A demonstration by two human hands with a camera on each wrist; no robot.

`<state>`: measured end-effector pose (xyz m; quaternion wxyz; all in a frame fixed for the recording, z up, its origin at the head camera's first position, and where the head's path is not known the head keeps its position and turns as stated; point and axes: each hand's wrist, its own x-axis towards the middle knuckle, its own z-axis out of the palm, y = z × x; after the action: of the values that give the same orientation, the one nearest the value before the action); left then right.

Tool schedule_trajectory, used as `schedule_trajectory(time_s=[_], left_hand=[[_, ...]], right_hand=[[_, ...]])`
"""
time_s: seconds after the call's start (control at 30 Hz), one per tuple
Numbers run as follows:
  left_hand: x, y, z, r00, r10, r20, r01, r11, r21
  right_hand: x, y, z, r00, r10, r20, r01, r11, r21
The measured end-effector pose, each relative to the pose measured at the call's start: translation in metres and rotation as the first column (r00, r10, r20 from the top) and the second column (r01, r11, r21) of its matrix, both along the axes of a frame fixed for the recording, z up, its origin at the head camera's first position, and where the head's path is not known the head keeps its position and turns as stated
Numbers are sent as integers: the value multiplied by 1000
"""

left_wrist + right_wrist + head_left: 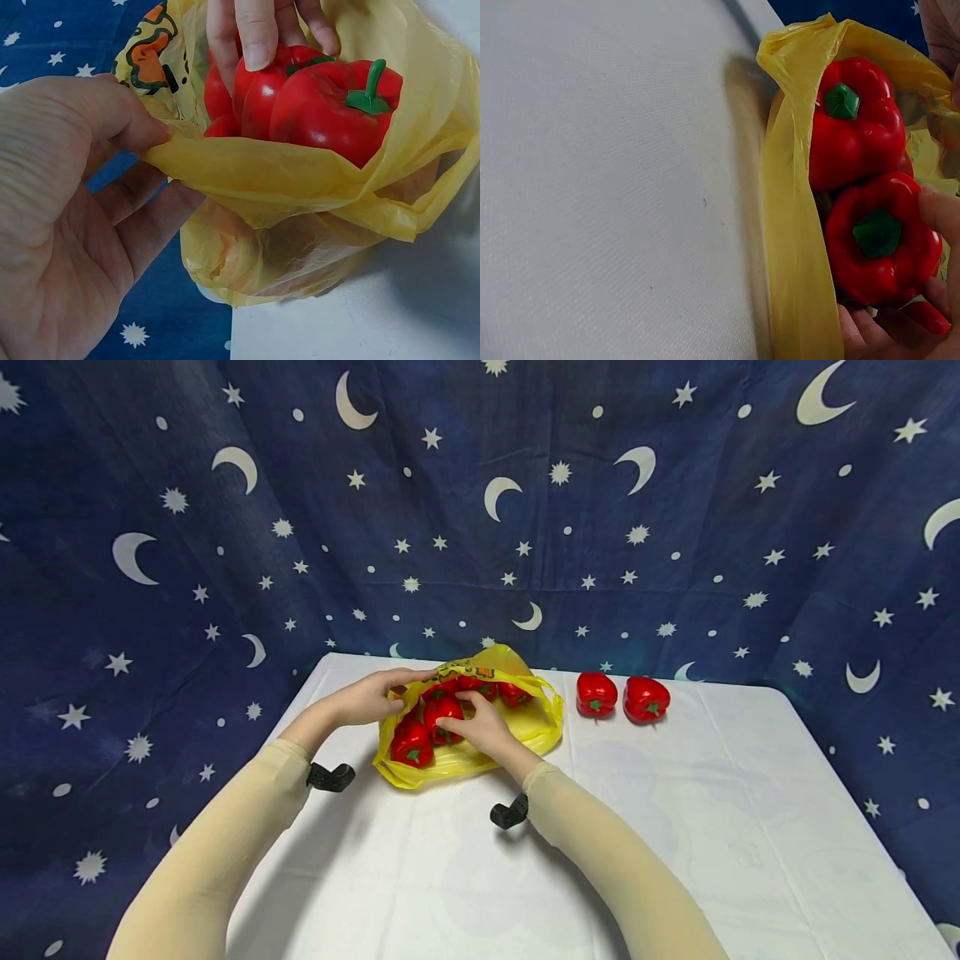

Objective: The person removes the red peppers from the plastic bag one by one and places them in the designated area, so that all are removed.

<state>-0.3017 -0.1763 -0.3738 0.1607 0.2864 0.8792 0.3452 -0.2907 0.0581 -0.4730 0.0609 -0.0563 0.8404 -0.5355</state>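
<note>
Head view: a yellow plastic bag (480, 727) lies on the white surface (675, 827), mouth open toward the person. Left hand (371, 697) pinches the bag's rim at its far left edge. Right hand (480, 727) reaches into the mouth, fingers curled over a red pepper (442, 714). Count: five peppers visible in the bag (possibly more beneath), two loose peppers (622, 696) side by side just right of the bag.

Left wrist view: thumb and fingers clamp a fold of yellow film, holding the mouth open; front pepper (337, 109) sits at the lip, right fingertips (257, 34) on the one behind.

Right wrist view: two peppers stacked in the opening, nearer one (881, 240) cradled by the fingers.

Judgement: a pepper is being seated in (or lifted from) the bag, direction unclear. Next move calls for keeping the rim held wide.
</note>
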Motion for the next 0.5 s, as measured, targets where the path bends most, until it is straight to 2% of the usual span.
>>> schedule_trajectory(time_s=[0.23,0.5], left_hand=[[0,0,1,1000,5,0,-5,1000,-8],[1,1,1,1000,19,12,-19,1000,-12]], right_hand=[[-3,-2,-2,1000,-13,14,13,999,-40],[-4,-1,-2,996,-11,87,29,978,-207]])
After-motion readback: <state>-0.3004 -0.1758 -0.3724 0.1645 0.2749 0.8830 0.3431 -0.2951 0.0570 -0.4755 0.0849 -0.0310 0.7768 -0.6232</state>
